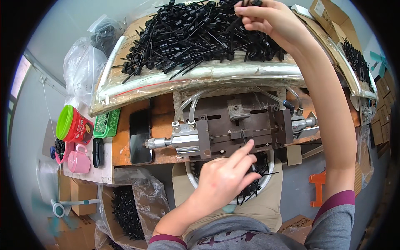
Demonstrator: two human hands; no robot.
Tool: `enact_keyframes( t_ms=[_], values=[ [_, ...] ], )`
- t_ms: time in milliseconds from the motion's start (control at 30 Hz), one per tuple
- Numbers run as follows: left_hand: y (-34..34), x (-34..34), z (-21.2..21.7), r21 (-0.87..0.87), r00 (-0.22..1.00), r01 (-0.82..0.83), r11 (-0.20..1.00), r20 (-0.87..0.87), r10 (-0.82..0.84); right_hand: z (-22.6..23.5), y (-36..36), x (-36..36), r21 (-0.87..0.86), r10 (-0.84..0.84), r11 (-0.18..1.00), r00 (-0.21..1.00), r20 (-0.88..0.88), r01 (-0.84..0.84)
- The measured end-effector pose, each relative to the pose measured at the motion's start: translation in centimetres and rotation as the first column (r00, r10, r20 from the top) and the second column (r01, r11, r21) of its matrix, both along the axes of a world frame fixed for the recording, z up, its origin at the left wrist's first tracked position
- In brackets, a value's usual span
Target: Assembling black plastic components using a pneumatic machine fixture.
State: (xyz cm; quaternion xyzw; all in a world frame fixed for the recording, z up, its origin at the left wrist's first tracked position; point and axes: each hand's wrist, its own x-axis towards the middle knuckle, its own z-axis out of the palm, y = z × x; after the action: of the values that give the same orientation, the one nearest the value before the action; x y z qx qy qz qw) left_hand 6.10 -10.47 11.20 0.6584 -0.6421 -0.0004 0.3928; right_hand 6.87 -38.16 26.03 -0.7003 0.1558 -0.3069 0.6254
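Observation:
My left hand (223, 181) is over the front of a metal clamping fixture (225, 143), index finger stretched out and thumb apart. Its index fingertip is beside a thin black stem (243, 135) in the small centre block; whether they touch I cannot tell. At the far side, my right hand (271, 18) is closed round a black plastic part (250, 3), partly cut off by the upper edge. Below it spreads a big heap of black stemmed plastic parts (187, 37) on a film-wrapped tray (200, 74). A white-rimmed bucket (191, 177) with more black parts sits under my left hand.
Air cylinders (187, 141) with clear hoses flank the fixture. Left on the table are a phone (141, 135), a green basket (106, 124), a red tub (79, 127) and a pink mug (79, 160). A lined carton (146, 196) of black parts stands lower left.

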Motion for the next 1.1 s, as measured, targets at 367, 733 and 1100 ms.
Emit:
enact_keyframes(
  t_ms=[367,733,1100],
  values=[
    [0.6,2.1,3.8,-0.167,0.741,0.025,0.986,-0.659,-0.131,-10.5,10.7,-10.4,-0.978,0.145,0.165,0.978,0.151,0.126],
    [0.9,-1.2,-0.6,-0.051,0.997,-0.079,0.996,-0.015,0.079,-13.9,10.5,-14.4,-0.878,-0.143,0.407,0.967,0.210,0.251],
    [-1.1,-1.1,-1.6,0.123,0.960,-0.183,0.975,0.234,0.151,-14.3,10.2,-15.6,-0.937,-0.169,0.222,0.957,0.236,0.271]
  ],
)
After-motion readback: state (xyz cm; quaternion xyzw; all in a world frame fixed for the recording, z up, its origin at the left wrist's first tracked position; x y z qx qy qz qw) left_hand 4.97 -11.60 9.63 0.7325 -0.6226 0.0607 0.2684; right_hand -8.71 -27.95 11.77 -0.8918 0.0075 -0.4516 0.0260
